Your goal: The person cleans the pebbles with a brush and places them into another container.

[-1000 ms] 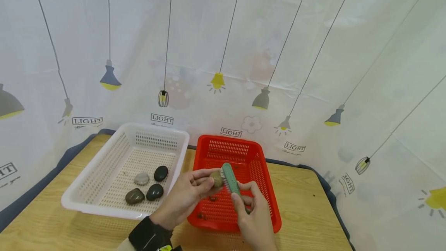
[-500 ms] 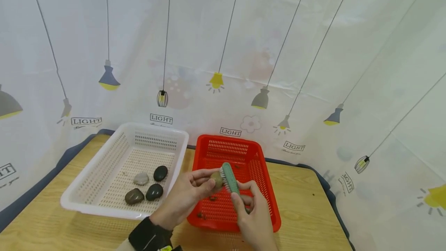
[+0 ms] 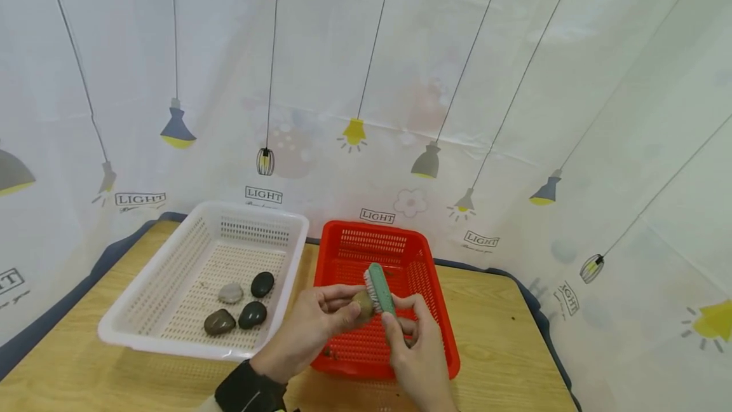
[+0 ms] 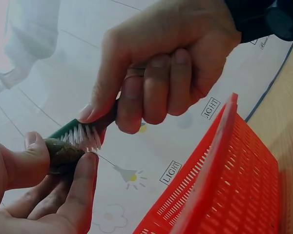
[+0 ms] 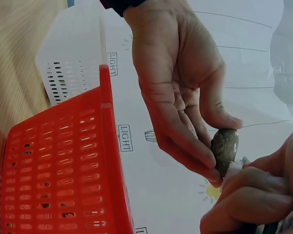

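Observation:
My left hand (image 3: 317, 326) pinches a brownish-olive stone (image 3: 363, 306) between thumb and fingers, above the red basket (image 3: 448, 342). In my right hand (image 3: 420, 351) is a green scrubbing brush (image 3: 381, 288), gripped by its handle with the thumb along its back. The brush's white bristles (image 4: 83, 136) press against the stone's side in the left wrist view. The right wrist view shows the stone (image 5: 224, 150) between the left thumb and fingertips, with a tuft of bristles at its lower edge.
A white basket (image 3: 143, 310) stands on the wooden table (image 3: 503, 361) left of the red one. In it lie a grey stone (image 3: 230, 293), a brown stone (image 3: 220, 322) and two black stones (image 3: 253, 315). Dark bits of debris (image 3: 328, 353) lie in the red basket. A printed curtain (image 3: 366, 81) hangs behind.
The left hand with the stone has shifted slightly right. The brush has moved slightly up and right along the stone and stands a bit steeper, its bristles still against it.

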Available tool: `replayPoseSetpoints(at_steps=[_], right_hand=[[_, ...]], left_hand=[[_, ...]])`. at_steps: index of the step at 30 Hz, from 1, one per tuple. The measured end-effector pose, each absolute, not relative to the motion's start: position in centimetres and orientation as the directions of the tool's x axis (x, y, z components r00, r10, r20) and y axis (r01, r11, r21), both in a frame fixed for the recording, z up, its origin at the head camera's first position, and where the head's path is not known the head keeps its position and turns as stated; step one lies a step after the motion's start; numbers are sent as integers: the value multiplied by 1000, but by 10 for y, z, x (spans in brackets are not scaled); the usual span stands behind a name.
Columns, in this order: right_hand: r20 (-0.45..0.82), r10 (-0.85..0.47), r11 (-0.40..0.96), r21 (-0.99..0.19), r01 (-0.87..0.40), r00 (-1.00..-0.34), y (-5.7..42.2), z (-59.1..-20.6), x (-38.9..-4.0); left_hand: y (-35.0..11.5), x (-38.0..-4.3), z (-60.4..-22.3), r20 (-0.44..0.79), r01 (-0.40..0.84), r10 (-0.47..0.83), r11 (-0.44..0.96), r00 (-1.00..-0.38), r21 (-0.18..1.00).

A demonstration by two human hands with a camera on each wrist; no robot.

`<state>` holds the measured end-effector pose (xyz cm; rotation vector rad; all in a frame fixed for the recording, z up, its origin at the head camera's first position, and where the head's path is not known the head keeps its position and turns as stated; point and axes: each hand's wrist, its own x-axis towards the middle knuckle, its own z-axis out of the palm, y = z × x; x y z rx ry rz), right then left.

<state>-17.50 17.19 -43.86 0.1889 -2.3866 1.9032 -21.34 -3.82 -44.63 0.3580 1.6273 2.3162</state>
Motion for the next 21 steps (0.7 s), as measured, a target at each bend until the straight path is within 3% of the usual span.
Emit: replayPoseSetpoints(at_steps=[6, 16, 21], right_hand=[[128, -104, 193, -970, -146, -986, 166, -438, -171], [115, -53, 228, -966, -125, -992, 168, -439, -175], [112, -104, 200, -971, -131, -988, 166, -436, -171]], left_hand=[[-39, -215, -445, 12, -96, 290, -353, -957, 931], [-42, -215, -445, 37, -85, 321, -360, -946, 929], [-41, -215, -444, 14, -101, 309, -353, -951, 930]])
